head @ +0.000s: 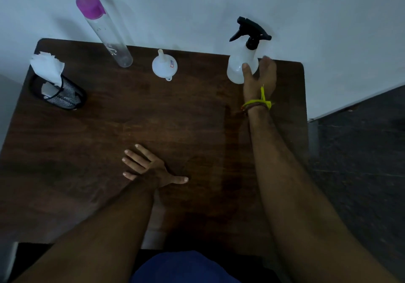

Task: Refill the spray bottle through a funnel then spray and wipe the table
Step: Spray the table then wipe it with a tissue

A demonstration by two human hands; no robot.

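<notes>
A white spray bottle (237, 63) with a black trigger head stands at the far right of the dark wooden table (153, 118). My right hand (259, 79) wraps around its lower body, thumb on the front and fingers behind. A white funnel (164, 65) rests upside down at the back middle, spout up. A tall clear water bottle (109, 37) with a purple cap stands at the back left. My left hand (149, 168) lies flat on the table near the front middle, fingers spread, holding nothing.
A black mesh holder (63, 96) with white tissues (49, 65) sits at the left edge. A pale wall runs behind the table. Dark floor lies past the table's right edge.
</notes>
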